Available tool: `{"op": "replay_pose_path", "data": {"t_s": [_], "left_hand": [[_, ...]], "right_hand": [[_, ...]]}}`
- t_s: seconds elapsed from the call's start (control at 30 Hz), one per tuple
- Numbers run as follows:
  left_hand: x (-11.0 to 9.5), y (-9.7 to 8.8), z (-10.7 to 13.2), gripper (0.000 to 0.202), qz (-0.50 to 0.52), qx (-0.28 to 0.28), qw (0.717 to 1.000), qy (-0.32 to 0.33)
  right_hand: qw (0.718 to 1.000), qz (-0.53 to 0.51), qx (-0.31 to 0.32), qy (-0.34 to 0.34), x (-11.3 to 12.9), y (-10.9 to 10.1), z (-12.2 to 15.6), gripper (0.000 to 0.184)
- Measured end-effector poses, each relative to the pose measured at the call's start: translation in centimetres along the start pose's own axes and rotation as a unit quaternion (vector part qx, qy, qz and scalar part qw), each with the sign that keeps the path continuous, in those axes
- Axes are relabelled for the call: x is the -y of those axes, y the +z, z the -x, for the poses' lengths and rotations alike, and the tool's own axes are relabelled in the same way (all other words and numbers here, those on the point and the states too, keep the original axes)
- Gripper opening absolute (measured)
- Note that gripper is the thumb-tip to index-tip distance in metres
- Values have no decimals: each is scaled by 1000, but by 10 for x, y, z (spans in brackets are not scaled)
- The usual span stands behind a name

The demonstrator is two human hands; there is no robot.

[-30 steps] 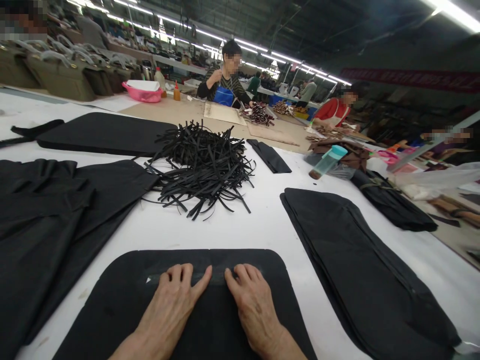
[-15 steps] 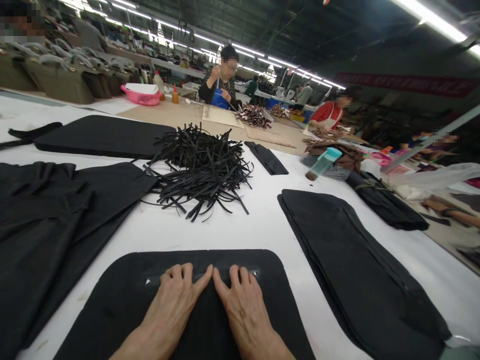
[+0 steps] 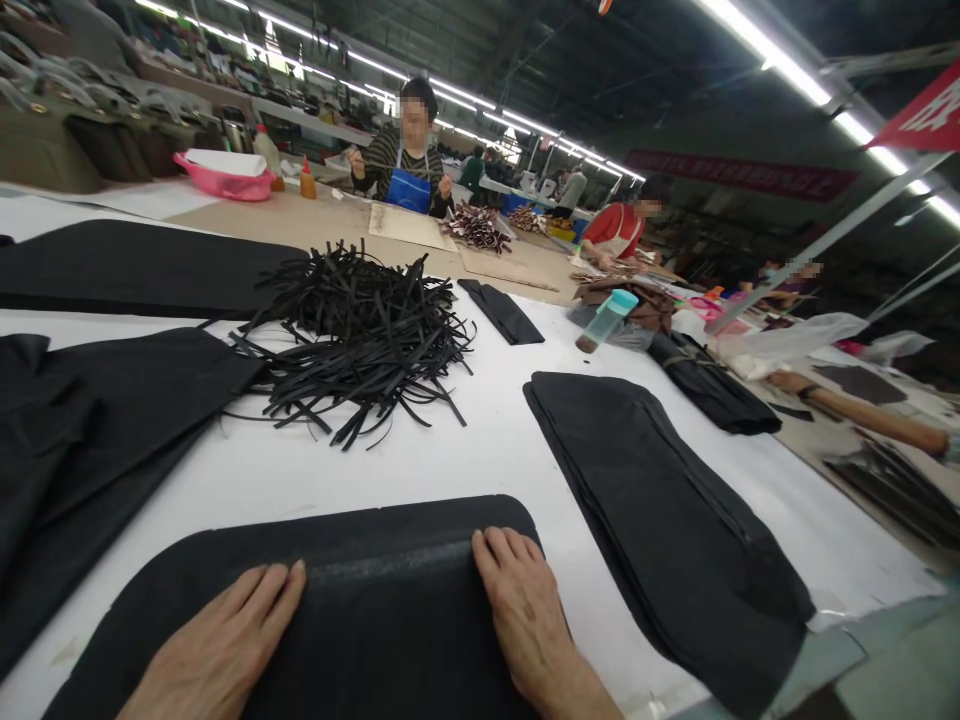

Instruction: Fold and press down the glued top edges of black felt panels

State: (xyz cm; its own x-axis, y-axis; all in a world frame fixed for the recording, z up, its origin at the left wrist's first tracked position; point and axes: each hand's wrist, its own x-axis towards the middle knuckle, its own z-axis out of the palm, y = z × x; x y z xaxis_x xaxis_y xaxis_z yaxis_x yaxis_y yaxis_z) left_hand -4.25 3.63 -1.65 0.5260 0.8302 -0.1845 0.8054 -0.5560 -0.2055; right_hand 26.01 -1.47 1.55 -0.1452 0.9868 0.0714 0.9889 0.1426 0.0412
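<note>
A black panel (image 3: pixel 386 640) with rounded corners lies flat in front of me on the white tabletop. A shinier band (image 3: pixel 390 565) runs across it near its far edge. My left hand (image 3: pixel 221 635) rests on the panel's left part, its fingers stretched out at the band's left end. On the right side, my right hand (image 3: pixel 521 605) presses down with fingertips near the band's other end. Both hands are open, palms down, with nothing gripped. The thumbs are mostly hidden.
Beyond the panel lies a heap of thin black strips (image 3: pixel 367 330). Stacked black pieces (image 3: pixel 660 500) are at right, black sheets (image 3: pixel 127 400) at left. Farther off stand a teal-capped bottle (image 3: pixel 607 320) and a pink basin (image 3: pixel 225 180). Co-workers sit across; another person's arm (image 3: pixel 874 415) reaches in at right.
My hands have slid apart from the panel's middle, the left to the left and the right to the right. The panel appears turned slightly, and my view has shifted to the right.
</note>
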Motion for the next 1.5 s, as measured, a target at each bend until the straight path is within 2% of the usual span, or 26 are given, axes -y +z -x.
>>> {"op": "replay_pose_path", "data": {"t_s": [0.1, 0.2, 0.33, 0.4, 0.47, 0.57, 0.67, 0.77, 0.87, 0.93, 1.03, 1.13, 1.3, 1.4, 1.5], "left_hand": [[17, 18, 9, 66, 12, 4, 999, -35], [33, 18, 18, 65, 41, 20, 997, -58], [40, -17, 25, 66, 110, 58, 990, -65], [38, -34, 24, 65, 137, 52, 987, -65], [36, -40, 23, 63, 148, 29, 986, -72], [41, -27, 25, 60, 140, -15, 986, -89], [55, -5, 30, 55, 128, -82, 985, -82], [64, 0, 32, 46, 111, -156, 978, -81], [50, -16, 26, 39, 100, -240, 964, -54], [27, -31, 18, 41, 116, -290, 950, 26], [-13, -43, 7, 55, 155, -276, 933, 172], [-36, -41, 0, 55, 178, -234, 926, 235], [-40, -21, -6, 51, 162, -244, 922, 254], [-38, -10, -9, 53, 150, -249, 915, 281], [-37, -8, -10, 58, 164, -237, 911, 294]], "right_hand": [[1000, -2, -11, -1, -6, 4, 0, 41], [999, -3, -33, -2, -7, 9, 0, 42], [996, 4, -80, -25, -9, 15, 3, 47], [993, 14, -106, -44, -12, 18, 3, 48], [990, 23, -127, -55, -14, 21, 3, 48], [991, 23, -123, -44, -17, 22, 4, 47], [997, 21, -75, 6, -19, 17, 2, 37], [996, 36, -12, 75, -15, 4, -7, 28], [997, 3, 18, 78, 5, -14, -25, 24], [998, -50, 20, 44, 26, -24, -42, 21], [993, -111, 24, -9, 55, -31, -68, 16], [992, -112, 44, -37, 71, -28, -90, 17], [990, -104, 73, -55, 70, -23, -107, 13], [987, -115, 83, -71, 63, -26, -106, 15], [984, -134, 94, -74, 55, -28, -101, 14]]}}
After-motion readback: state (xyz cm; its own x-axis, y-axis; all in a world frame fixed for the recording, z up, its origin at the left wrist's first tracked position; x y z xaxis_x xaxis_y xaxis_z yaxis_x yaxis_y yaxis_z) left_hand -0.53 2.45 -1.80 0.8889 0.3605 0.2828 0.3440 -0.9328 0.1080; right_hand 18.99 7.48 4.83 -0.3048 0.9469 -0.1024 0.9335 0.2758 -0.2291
